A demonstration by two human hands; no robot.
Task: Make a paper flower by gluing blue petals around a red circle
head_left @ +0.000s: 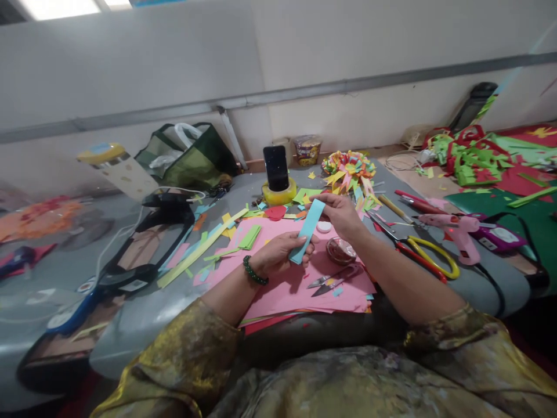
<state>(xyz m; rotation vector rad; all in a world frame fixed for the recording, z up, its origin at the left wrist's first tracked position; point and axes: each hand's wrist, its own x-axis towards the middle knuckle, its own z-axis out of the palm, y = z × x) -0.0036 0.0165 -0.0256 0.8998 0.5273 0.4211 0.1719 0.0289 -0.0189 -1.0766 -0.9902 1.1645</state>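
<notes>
A light blue paper strip (310,229) is held at a slant above a stack of pink paper sheets (278,293). My left hand (285,249) grips its lower end, thumb on top and fingers beneath. At the upper end, the fingers of my right hand (342,215) pinch the strip's edge. Below my right hand stands a small round container (340,251), with thread snips (333,280) lying in front of it. A white round cap (324,226) sits close by. Folded green paper strips (249,237) rest on the pink sheets to the left.
Yellow-and-red-handled scissors (429,258) and a pink glue gun (456,232) lie on the right. A phone (277,168) stands in a yellow tape roll (279,193) behind the sheets. A colourful paper ornament (349,169), paper scraps and a green bag (187,154) are farther back.
</notes>
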